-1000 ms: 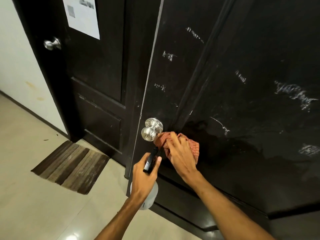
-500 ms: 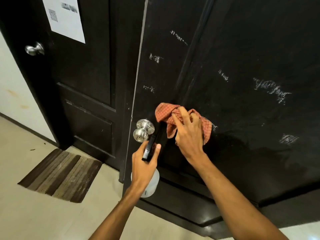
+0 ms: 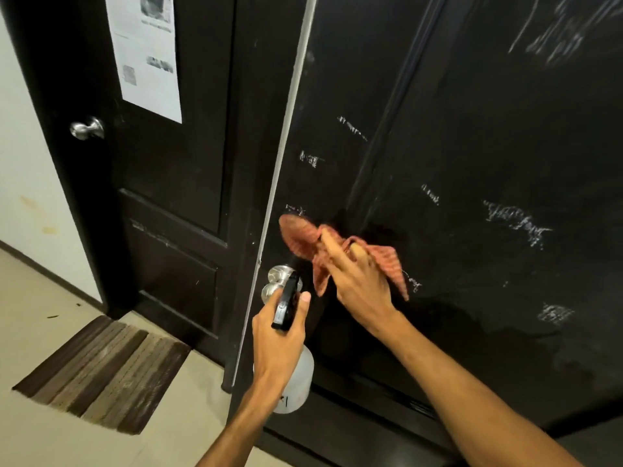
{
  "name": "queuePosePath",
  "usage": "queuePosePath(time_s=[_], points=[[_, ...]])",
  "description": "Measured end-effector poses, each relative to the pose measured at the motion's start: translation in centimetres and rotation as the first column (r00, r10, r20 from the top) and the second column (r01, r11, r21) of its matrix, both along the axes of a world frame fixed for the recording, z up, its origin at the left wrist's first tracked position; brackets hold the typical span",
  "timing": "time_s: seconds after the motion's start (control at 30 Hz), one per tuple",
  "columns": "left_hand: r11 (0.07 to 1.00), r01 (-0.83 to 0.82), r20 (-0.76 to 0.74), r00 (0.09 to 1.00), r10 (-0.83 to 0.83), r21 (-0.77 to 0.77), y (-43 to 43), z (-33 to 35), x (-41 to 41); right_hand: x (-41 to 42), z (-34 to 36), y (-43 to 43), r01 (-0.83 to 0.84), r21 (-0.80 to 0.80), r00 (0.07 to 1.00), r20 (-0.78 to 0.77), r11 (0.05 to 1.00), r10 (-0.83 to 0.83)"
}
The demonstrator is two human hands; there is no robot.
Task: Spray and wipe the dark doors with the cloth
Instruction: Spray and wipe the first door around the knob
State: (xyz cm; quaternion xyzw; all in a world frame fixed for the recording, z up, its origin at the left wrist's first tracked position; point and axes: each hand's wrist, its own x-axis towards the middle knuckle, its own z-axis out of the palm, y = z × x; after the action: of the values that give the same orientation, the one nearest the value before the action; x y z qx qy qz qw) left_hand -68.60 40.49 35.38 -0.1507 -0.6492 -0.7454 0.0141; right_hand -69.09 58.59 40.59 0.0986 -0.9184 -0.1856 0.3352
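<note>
A dark door with white scratch marks fills the right side; its lower part looks wet. My right hand presses an orange checked cloth against this door, just above and right of its silver knob. My left hand grips a spray bottle with a black trigger head and a white body, held in front of the knob. A second dark door stands to the left.
The left door carries a taped white paper and a silver knob. A striped brown mat lies on the pale tiled floor before it. A white wall runs along the far left.
My right hand has carried the cloth upward from beside the knob to above it on the door. The left hand keeps the bottle near the knob.
</note>
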Motion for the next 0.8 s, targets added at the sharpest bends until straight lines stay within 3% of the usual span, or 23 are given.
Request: queuePosePath(time_s=[0.07,0.2,0.27,0.37,0.4,0.53,0.57,0.7,0.8], points=[[1.0,0.005,-0.017,1.0,-0.004,0.019,0.4,1.3,-1.0,-0.8,0.7,0.6,-0.073,0.104,0.992,0.114,0.992,0.061],[0.999,-0.04,-0.007,0.999,0.04,-0.014,-0.1,2.0,-1.7,-2.9,5.2,-1.3,0.011,-0.086,0.996,-0.086,0.996,-0.019],[0.998,-0.057,0.0,0.998,0.057,-0.038,-0.6,1.7,-1.4,-2.8,3.5,-1.6,0.002,-0.092,0.993,-0.119,0.996,-0.013],[0.998,-0.059,-0.014,0.998,0.059,-0.027,-1.2,2.1,-1.1,-2.1,0.6,-1.5,-0.036,0.047,0.994,0.103,0.998,0.031],[0.998,-0.063,-0.015,0.998,0.063,-0.019,-1.4,2.3,-1.2,-2.8,1.3,-1.7,-0.069,0.07,0.993,0.106,0.995,0.061],[0.994,-0.104,-0.025,0.994,0.103,-0.032,-2.5,2.6,-1.9,-5.8,7.6,-4.2,-0.055,-0.222,0.992,-0.121,0.974,0.028],[0.994,-0.103,-0.025,0.994,0.102,-0.029,-2.8,2.6,-1.7,-5.8,7.3,-4.7,-0.044,-0.167,0.989,-0.143,0.985,0.02],[0.996,-0.087,-0.061,0.994,0.087,-0.003,-3.9,3.5,-1.6,-4.7,1.7,-4.6,-0.107,0.223,0.972,0.23,0.969,0.055],[0.995,-0.096,-0.082,0.992,0.096,-0.002,-4.3,4.7,-2.8,-8.0,4.7,-4.7,-0.209,-0.003,0.958,0.201,0.978,0.206]])
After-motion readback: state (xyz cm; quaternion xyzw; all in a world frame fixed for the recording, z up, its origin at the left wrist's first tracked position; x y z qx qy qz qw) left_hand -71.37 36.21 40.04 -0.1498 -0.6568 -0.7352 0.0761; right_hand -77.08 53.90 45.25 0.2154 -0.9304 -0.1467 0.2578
